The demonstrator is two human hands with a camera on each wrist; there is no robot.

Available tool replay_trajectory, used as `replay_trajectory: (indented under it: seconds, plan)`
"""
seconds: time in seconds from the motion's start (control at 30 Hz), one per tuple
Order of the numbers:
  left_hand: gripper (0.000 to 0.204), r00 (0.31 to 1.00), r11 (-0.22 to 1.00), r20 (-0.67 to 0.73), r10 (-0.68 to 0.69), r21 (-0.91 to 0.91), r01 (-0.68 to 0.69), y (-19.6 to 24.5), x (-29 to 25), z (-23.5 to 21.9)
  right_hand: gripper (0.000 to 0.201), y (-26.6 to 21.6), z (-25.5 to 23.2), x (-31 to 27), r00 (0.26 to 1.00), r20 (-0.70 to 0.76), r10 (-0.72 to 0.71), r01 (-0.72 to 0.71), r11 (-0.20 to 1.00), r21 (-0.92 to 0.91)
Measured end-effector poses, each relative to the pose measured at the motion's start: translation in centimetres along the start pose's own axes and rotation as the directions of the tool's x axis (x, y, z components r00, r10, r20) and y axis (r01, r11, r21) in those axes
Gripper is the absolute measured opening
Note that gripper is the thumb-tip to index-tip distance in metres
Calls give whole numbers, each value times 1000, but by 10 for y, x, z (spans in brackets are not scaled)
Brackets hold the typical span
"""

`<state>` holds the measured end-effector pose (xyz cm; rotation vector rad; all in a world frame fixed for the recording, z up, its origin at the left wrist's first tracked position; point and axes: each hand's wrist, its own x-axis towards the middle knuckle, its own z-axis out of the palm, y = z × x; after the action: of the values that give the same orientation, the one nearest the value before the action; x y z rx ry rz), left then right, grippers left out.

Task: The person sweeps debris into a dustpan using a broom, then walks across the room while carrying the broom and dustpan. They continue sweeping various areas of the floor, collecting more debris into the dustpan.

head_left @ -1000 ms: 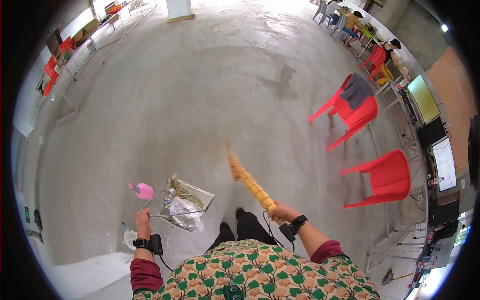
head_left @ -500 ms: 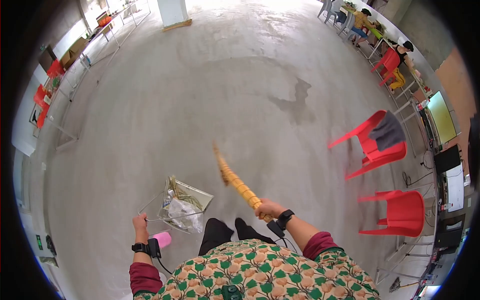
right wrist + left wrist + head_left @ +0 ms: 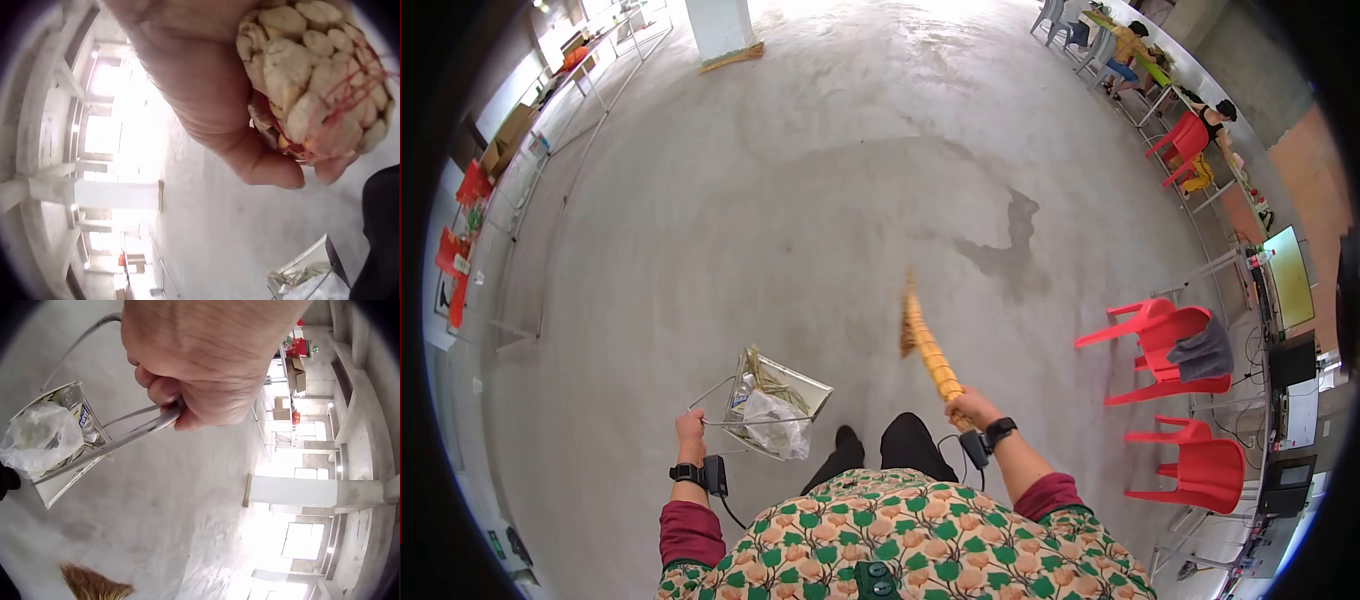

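My left hand (image 3: 690, 427) grips the bent metal handle of a dustpan (image 3: 812, 388). Inside the pan are a crumpled clear plastic bag (image 3: 776, 424), dry straw-like scraps and what looks like a plastic bottle (image 3: 742, 388). My right hand (image 3: 974, 408) holds a straw broom (image 3: 935, 362) by its thick bound handle. In the right wrist view, the fingers wrap round the handle's end (image 3: 312, 81), a bundle of cut stalks tied with red string. The broom's bristles (image 3: 94, 584) show low in the left wrist view, over the grey floor and apart from the pan.
Two red plastic chairs (image 3: 1200, 465) stand at the right, the farther one with a grey cloth (image 3: 1203, 350) over it. Behind them runs a long desk with monitors (image 3: 1288, 275). People sit farther along it. Metal-framed tables line the left; a white pillar (image 3: 720, 28) rises ahead.
The broom has swung left, then back right. The pink object by the dustpan has slipped out of sight. Chairs and tables have shifted in view as the person moves, the dustpan staying at the left hand.
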<state>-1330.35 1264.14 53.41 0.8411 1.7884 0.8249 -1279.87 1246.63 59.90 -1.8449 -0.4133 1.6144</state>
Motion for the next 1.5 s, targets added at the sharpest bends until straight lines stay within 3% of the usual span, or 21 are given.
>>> replay_trajectory:
  seconds: [0.1, 0.2, 0.27, 0.3, 0.4, 0.5, 0.53, 0.6, 0.7, 0.83, 0.9, 1.0, 1.1, 1.17, 1.27, 1.33, 1.4, 1.5]
  plan:
    - [19, 1000, 998, -18, 2, 57, -1, 38, 48, 24, 21, -21, -29, 25, 988, -140, 68, -50, 991, 124]
    - [18, 997, 990, -15, 74, 124, -71, 43, 90, 40, 23, -53, -45, 65, 970, -180, 162, -124, 971, 204]
    - [18, 983, 980, -37, 182, 87, -178, 58, 134, 55, 21, -78, -42, 104, 976, -154, 151, -120, 973, 195]
    - [20, 993, 997, -97, 68, 29, -65, 58, 161, 59, 20, -89, -37, 124, 978, -140, 158, -130, 973, 191]
    - [22, 1000, 991, 22, 4, 135, -6, 100, 182, 61, 17, -139, -6, 169, 995, 15, 97, -98, 992, 82]
    - [21, 996, 996, -36, -77, -49, 75, 161, 182, 93, 22, -225, 38, 174, 987, 131, 94, -64, 974, -219]
    - [21, 998, 999, -50, -41, -37, 39, 173, 193, 100, 26, -245, 52, 181, 981, 190, 21, 19, 978, -206]
    - [20, 999, 1000, -54, -6, -22, 5, 192, 216, 116, 36, -277, 68, 209, 946, 324, 7, 87, 958, -275]
    - [20, 996, 998, -53, -67, -13, 67, 204, 253, 146, 36, -307, 85, 248, 925, 380, -10, 122, 955, -270]
    - [19, 997, 997, 3, -72, 10, 72, 237, 354, 190, 35, -372, 81, 286, 979, 205, 7, 62, 942, -331]
    - [19, 993, 990, 16, -114, 84, 112, 258, 375, 198, 34, -401, 61, 297, 982, 182, 46, 0, 970, -243]
    - [19, 990, 992, 60, -125, 7, 125, 322, 408, 223, 29, -416, 24, 332, 998, -64, 19, -27, 991, -130]
    - [20, 996, 998, 73, -56, 31, 54, 341, 460, 247, 21, -454, -10, 335, 963, -258, 80, -72, 997, 39]
    - [22, 1000, 987, 12, 24, 160, -26, 353, 484, 264, 20, -454, -41, 362, 959, -275, 71, -50, 995, 85]
    - [22, 999, 994, 42, -33, 104, 29, 389, 512, 286, 17, -477, -54, 403, 957, -277, 84, -40, 986, 162]
    - [23, 1000, 992, 19, -21, 123, 18, 424, 536, 310, 16, -519, -55, 450, 963, -262, 57, -4, 980, 200]
    - [24, 999, 984, -20, -51, 168, 53, 430, 573, 315, 15, -542, -40, 483, 985, -135, 107, -87, 985, 146]
    - [24, 1000, 992, -26, -14, 126, 17, 472, 606, 339, 16, -625, 2, 507, 990, -30, 134, -137, 981, -138]
